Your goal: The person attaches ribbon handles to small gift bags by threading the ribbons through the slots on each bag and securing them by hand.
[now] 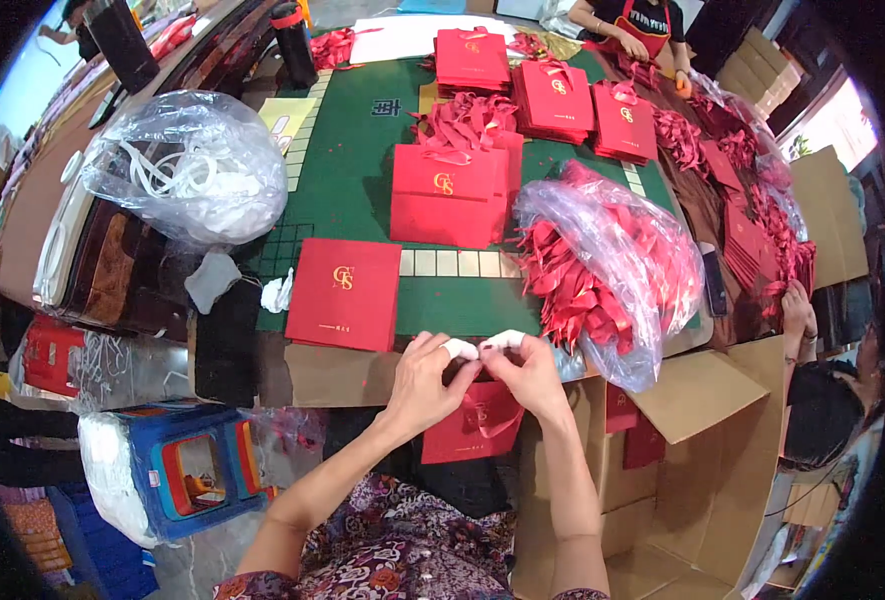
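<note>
Above the red bag (459, 438), left hand (422, 378) and right hand (529, 380) pinch narrowly, on what I cannot tell. Best keep the ribbon (503, 429) flat and untwisted.

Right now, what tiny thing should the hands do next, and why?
Maybe gently straighten the ribbon on the red bag below them: it droops across the bag's front, and the left hand and right hand are close together just above it.

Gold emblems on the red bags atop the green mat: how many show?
5: one each on the near stack, middle stack, far-left stack, far-middle stack and far-right stack. Others may be hidden beneath.
</note>
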